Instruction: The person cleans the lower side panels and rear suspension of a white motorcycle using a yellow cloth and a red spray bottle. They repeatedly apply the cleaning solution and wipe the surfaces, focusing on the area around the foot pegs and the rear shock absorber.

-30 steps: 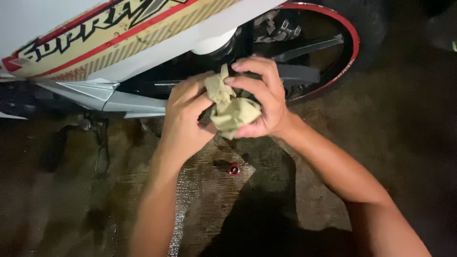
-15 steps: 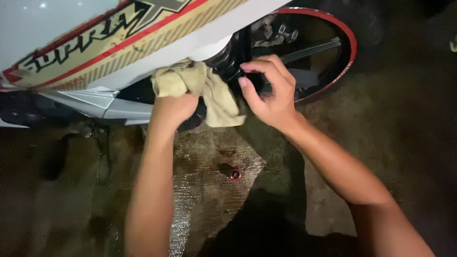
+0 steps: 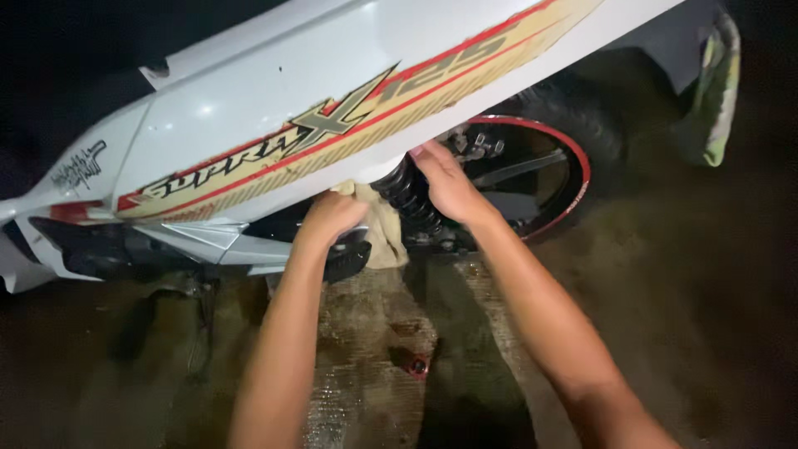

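Observation:
A white motorcycle body panel (image 3: 274,108) with red and tan stripes fills the upper part of the head view. My left hand (image 3: 332,216) holds a tan cloth (image 3: 384,229) pressed up under the panel's lower edge. Just to the right, my right hand (image 3: 449,185) reaches under the panel and rests against the black coil shock spring (image 3: 409,202); I cannot see its fingertips clearly. Behind it is the rear wheel (image 3: 540,179) with a red-rimmed black wheel and tyre.
The ground is wet, dark concrete (image 3: 366,349). A small red cap-like object (image 3: 416,364) lies on it between my forearms. A greenish cloth (image 3: 716,91) hangs at the upper right by the rear fender. Surroundings are dark.
My left hand has carried the cloth from in front of the wheel up under the panel. My right hand let go of the cloth and moved up to the shock spring. The view shifted upward.

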